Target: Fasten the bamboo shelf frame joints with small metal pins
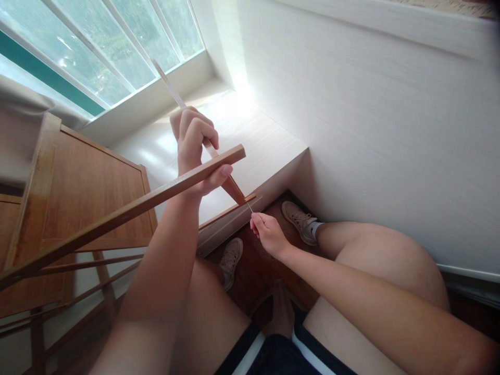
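My left hand (193, 133) is closed around a wooden crosspiece (236, 188) of a brown wooden frame. The thumb lies by the end of a long wooden rail (156, 197), which crosses in front of my left wrist. The far part of the crosspiece looks pale in the window light. Lower down, my right hand (269, 234) pinches a thin metal tool (250, 207) between thumb and fingers. Its tip meets the corner where the crosspiece joins another rail. The tool's kind cannot be made out, since the fingers cover most of it.
Wooden furniture with a flat panel (89, 192) and thin slats stands at the left. Beyond my hands are a pale ledge (269, 140) and a barred window (117, 47). A white wall (371, 130) rises at the right. My shoes (299, 221) rest on the dark wooden floor (253, 271).
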`<action>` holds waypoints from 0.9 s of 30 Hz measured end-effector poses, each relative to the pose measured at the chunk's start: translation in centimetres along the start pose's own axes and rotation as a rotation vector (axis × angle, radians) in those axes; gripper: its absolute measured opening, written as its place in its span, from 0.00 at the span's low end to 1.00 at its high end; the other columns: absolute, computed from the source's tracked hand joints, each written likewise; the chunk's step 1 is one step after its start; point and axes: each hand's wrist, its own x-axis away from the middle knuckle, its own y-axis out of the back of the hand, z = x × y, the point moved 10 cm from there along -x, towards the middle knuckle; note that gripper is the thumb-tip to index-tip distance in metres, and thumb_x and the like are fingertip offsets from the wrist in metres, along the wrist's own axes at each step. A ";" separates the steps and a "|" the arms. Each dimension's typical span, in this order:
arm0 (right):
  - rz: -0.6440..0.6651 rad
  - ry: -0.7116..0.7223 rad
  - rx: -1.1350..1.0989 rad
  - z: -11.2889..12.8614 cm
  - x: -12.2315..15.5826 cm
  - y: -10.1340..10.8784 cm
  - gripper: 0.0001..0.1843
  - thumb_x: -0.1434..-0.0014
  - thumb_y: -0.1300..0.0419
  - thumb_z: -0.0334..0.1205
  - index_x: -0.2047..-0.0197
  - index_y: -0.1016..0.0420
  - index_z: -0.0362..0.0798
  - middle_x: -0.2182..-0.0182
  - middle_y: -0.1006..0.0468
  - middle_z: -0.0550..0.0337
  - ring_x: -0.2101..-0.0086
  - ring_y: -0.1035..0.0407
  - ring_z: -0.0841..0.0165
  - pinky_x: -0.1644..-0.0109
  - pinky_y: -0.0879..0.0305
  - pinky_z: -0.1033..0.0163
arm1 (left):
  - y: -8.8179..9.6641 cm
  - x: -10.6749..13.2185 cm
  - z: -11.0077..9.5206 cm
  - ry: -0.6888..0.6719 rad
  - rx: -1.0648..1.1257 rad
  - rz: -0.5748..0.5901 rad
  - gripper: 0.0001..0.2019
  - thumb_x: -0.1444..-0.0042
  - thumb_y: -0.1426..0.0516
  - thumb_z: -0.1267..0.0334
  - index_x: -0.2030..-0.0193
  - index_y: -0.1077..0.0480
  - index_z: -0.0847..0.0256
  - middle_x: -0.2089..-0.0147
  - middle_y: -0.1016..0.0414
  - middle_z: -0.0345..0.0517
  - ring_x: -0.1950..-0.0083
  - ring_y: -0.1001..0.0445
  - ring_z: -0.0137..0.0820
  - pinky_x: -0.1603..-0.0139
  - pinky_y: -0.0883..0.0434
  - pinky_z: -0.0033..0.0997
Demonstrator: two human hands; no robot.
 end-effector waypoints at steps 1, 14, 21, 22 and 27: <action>0.003 0.000 0.002 0.0 0.0 0.0 0.27 0.29 0.64 0.51 0.73 0.38 0.49 0.79 0.34 0.66 0.76 0.36 0.73 0.69 0.42 0.69 | 0.0 0.0 0.0 -0.006 0.001 0.000 0.27 0.49 0.54 0.29 0.68 0.40 0.53 0.69 0.40 0.46 0.60 0.37 0.42 0.52 0.37 0.56; -0.044 0.009 0.325 0.7 0.1 0.9 0.23 0.29 0.59 0.45 0.73 0.35 0.49 0.74 0.27 0.62 0.74 0.35 0.71 0.68 0.50 0.66 | -0.2 0.2 0.6 0.034 0.016 0.027 0.29 0.52 0.54 0.26 0.68 0.40 0.52 0.67 0.41 0.46 0.57 0.37 0.45 0.49 0.38 0.58; -0.046 0.016 0.505 0.9 0.5 0.8 0.22 0.29 0.58 0.44 0.70 0.32 0.49 0.71 0.24 0.61 0.71 0.32 0.69 0.69 0.54 0.64 | -0.1 0.1 0.3 0.021 0.010 0.005 0.27 0.50 0.54 0.29 0.68 0.41 0.53 0.68 0.40 0.46 0.58 0.37 0.43 0.51 0.37 0.57; -0.049 0.016 0.523 0.9 0.4 0.9 0.22 0.29 0.59 0.44 0.69 0.32 0.49 0.70 0.24 0.61 0.70 0.32 0.69 0.69 0.54 0.64 | -0.1 0.1 0.3 0.020 0.011 0.004 0.27 0.50 0.54 0.29 0.68 0.41 0.53 0.68 0.40 0.46 0.58 0.37 0.43 0.50 0.37 0.57; -0.046 0.034 0.592 1.1 0.0 1.0 0.22 0.28 0.59 0.44 0.68 0.31 0.49 0.68 0.22 0.60 0.69 0.30 0.69 0.69 0.53 0.64 | -0.1 0.2 0.7 0.048 0.023 0.014 0.30 0.53 0.54 0.25 0.68 0.39 0.52 0.68 0.40 0.47 0.56 0.36 0.45 0.49 0.37 0.60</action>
